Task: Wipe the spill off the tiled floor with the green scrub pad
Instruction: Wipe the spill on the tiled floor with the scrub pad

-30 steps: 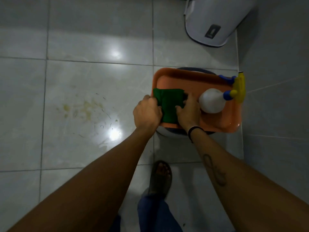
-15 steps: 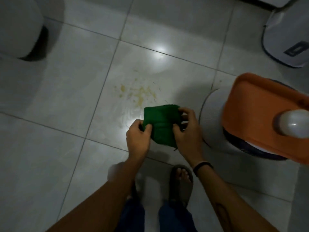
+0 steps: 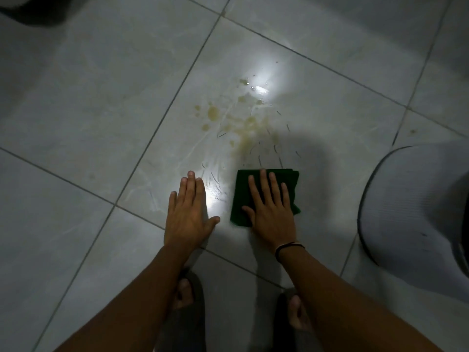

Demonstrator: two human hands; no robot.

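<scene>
Under my right hand (image 3: 270, 207) lies the pad (image 3: 264, 196), flat on the floor (image 3: 88, 118); my fingers are spread and the palm is pressed down on it, so it is pinned rather than pinched. Only the one head view is given, looking down past both forearms. My left hand (image 3: 189, 214) sits just beside it on bare tile, fingers close together, thumb out, holding nothing; I judge it is there to prop me up. The spill (image 3: 241, 123) lies straight ahead of the pad, away from my feet (image 3: 186, 293), a patch of yellowish blots and thin dark flecks spread across the same tile, with the nearest flecks just off the pad's far edge and the thicker stains a little beyond. A bright reflection marks wet floor at the patch's far side. The pad looks folded, its longer side running away from me, so it points at the stains. My right hand is the nearer one to the mess, since the left sits off to the side of it. So the coming push, as I read it, goes forward and slightly left, pad leading. No wiping of the main stains looks done yet. At the right edge stands a grey round bin (image 3: 416, 217), well apart from the spill.
</scene>
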